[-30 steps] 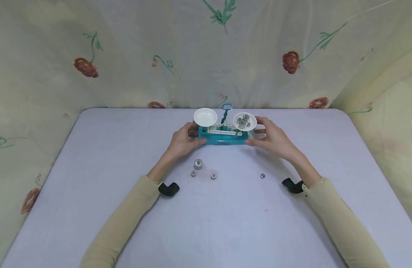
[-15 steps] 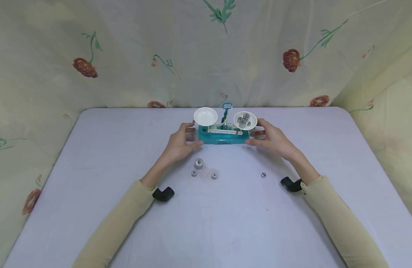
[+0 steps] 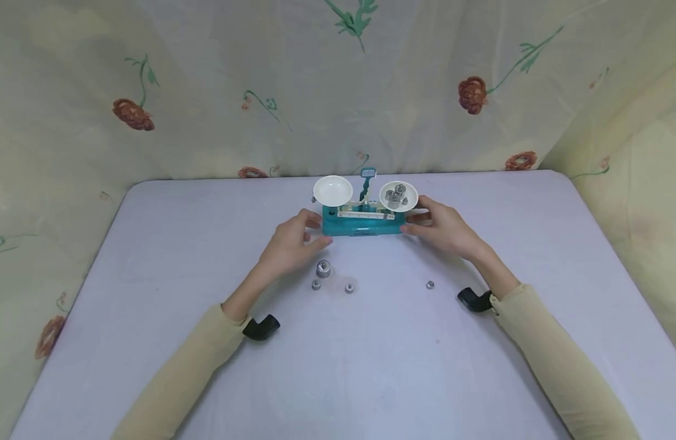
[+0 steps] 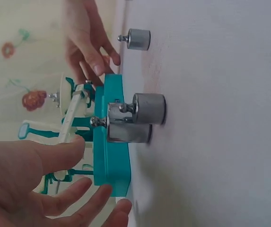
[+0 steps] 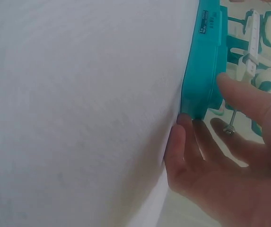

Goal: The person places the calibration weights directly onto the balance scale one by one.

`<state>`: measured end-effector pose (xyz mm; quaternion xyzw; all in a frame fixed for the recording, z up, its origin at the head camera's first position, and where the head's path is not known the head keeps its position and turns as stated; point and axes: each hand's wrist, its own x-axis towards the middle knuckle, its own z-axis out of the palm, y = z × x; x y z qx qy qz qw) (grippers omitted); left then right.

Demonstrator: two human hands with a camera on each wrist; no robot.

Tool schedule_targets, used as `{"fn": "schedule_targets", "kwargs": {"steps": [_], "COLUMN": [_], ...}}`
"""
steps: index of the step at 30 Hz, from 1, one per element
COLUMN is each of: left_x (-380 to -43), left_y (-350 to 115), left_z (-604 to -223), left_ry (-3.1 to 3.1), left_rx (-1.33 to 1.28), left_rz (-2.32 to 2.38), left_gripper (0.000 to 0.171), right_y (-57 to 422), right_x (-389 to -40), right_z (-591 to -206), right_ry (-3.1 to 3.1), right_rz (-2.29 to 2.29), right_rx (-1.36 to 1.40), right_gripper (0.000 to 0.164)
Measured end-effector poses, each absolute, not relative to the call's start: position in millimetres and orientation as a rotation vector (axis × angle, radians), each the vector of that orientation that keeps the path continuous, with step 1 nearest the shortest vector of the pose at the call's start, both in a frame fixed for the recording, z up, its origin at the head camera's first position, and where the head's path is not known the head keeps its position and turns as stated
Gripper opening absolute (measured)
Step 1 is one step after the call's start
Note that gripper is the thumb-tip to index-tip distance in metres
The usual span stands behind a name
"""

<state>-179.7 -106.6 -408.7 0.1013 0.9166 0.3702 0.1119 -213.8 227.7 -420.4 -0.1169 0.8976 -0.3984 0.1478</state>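
Note:
A teal balance scale with two white pans stands at the far side of the table. Nothing lies in its left pan; several metal weights sit in the right pan. My left hand hovers loosely by the scale's left end, thumb and fingers spread apart with nothing between them. At the other end, my right hand holds the base's corner, thumb at the front and fingers around the side, as the right wrist view shows on the teal base.
In front of the scale stand a larger weight and two small weights, one at its near left and one to the right. Another small weight lies farther right. A flowered curtain hangs behind the table.
My left hand has let go of the scale's left end and drawn back toward me and slightly left. The right hand stays at its end of the base.

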Motion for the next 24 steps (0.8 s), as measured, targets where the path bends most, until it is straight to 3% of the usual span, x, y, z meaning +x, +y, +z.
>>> {"fn": "schedule_targets", "kwargs": {"steps": [9, 24], "left_x": [-165, -150], "left_y": [-106, -100], "left_z": [-400, -387], "left_ry": [2.755, 2.760], "left_rx": [0.424, 0.504], "left_rz": [1.010, 0.875], "left_gripper": [0.037, 0.037], "right_y": [227, 221], "right_x": [-214, -221], "right_z": [-418, -409], "right_ry": [2.585, 2.600], "right_rz": [-1.117, -0.982], "right_rx": [-0.375, -0.372], "right_gripper": [0.074, 0.075]}}
